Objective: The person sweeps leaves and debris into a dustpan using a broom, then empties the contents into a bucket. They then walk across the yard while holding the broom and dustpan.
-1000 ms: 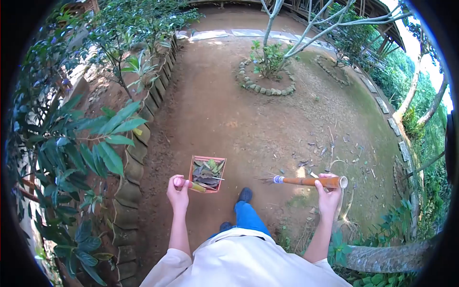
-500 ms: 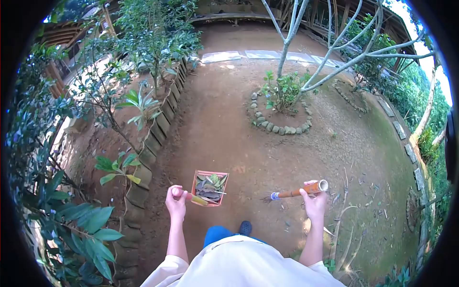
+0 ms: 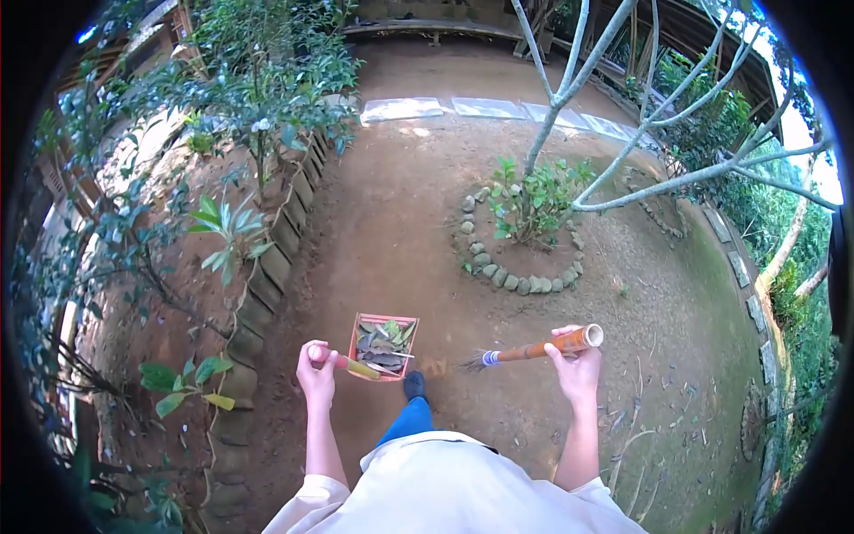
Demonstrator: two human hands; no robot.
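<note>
My left hand is closed around the handle of a pinkish-red dustpan, held out ahead of my body on the left. Green and brown leaves with thin twigs lie inside the pan. In my right hand is a short broom with a bamboo-like handle, gripped near its open, hollow end. Its dark bristles, bound in blue and white, point left toward the dustpan and stay apart from it. One dark shoe shows just below the pan.
Bare earth path runs ahead to pale stone slabs. Ahead right, a ring of stones surrounds a shrub, with a branching tree beside it. Upright edging borders the planted bed on the left. Scattered leaves and roots lie at right.
I have stepped forward: the stone ring and left plants appear nearer, and a foot now shows below the dustpan. Both hands keep their holds; the broom has shifted slightly left.
</note>
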